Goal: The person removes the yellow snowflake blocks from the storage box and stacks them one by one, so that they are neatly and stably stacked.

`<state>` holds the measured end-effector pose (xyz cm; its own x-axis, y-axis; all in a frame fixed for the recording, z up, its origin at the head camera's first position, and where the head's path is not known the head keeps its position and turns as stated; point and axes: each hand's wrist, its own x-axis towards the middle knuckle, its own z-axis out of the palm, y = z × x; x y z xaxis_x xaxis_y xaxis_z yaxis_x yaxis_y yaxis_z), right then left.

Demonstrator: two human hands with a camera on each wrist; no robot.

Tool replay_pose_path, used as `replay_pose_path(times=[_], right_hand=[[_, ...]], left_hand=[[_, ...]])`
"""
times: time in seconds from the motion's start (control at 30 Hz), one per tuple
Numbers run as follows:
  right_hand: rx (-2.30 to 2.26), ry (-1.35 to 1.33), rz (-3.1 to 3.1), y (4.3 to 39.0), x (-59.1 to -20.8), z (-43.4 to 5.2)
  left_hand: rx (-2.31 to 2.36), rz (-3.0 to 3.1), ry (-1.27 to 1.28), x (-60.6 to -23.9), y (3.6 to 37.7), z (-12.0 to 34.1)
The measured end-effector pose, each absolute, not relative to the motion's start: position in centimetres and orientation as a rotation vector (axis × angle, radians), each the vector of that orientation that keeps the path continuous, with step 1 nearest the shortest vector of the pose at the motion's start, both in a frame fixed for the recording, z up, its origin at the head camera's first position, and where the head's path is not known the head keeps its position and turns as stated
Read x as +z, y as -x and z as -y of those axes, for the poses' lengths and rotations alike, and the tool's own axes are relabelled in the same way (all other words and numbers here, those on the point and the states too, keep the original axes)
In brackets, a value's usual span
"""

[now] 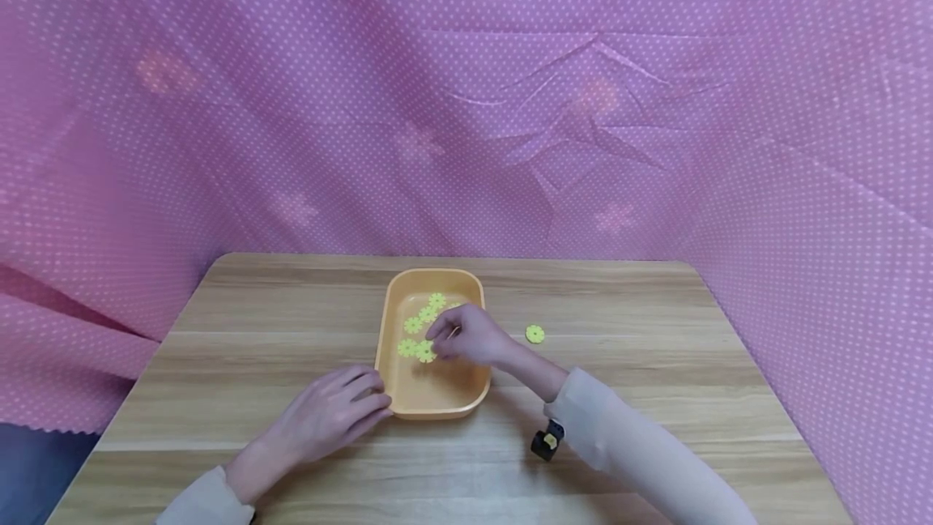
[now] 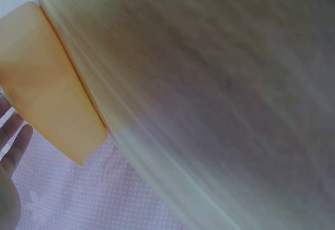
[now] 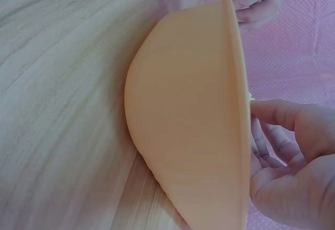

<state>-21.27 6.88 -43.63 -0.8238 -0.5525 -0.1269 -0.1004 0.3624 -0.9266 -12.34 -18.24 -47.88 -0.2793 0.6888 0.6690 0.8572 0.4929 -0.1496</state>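
An orange rectangular tray [image 1: 437, 410] sits on the wooden table with several yellow-green flower-shaped discs [image 1: 413, 325] on its floor. My right hand [image 1: 470, 335] reaches over the tray's right side and pinches one flower-shaped disc [image 1: 426, 352] at its fingertips. In the right wrist view, a sliver of that disc [image 3: 251, 97] shows beside the index fingertip, just past the rim. My left hand [image 1: 338, 411] grips the tray's near left corner, with digits on both sides of the rim in the right wrist view. The tray wall [image 2: 52, 83] also shows in the left wrist view.
One more flower-shaped disc [image 1: 535, 334] lies on the table [image 1: 619, 330], right of the tray. Pink dotted cloth [image 1: 466, 144] hangs behind the table and along both sides. A small black device [image 1: 547, 440] is strapped at the right wrist.
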Motion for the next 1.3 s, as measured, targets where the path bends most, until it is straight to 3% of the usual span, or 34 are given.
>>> replay_pose_path(times=[1.3], right_hand=[[-1.672, 0.422, -2.132, 21.8, -41.4, -11.9]], left_hand=[[-0.302, 2.040, 1.260, -47.7, 12.0, 18.1]])
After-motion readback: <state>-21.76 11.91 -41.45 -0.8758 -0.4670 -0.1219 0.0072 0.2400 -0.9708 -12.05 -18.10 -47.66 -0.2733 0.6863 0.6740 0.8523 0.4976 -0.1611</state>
